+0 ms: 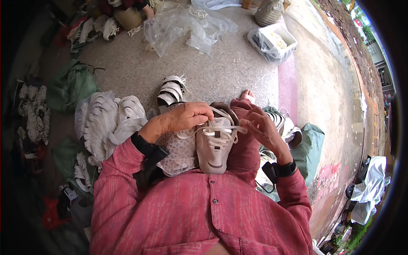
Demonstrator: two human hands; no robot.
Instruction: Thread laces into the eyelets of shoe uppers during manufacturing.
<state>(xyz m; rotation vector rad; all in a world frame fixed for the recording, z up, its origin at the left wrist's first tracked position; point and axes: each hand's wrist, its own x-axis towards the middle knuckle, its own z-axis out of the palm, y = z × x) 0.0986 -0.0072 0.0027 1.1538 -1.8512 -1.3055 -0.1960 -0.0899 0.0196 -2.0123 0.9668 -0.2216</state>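
A pale beige sneaker (213,158) rests on my lap with its toe toward me. White shoelace (221,135) criss-crosses its front, with a loop hanging out to the left and a strand reaching to the right. At the left of the shoe's opening, my left hand (187,116) is closed, thumb and fingers pinching the lace. My right hand (264,129) is on the other side, its fingertips closed around the lace's right end. A flowered cloth (182,154) covers my left thigh beneath the shoe.
Stacked white sneakers (104,123) lie at my left, beside a green sack (70,85). Another striped shoe (172,90) stands ahead. More shoes (280,121) and a green bag (309,146) sit at right. Farther off are clear plastic (187,27), a white box (290,39) and another person's hand (148,11).
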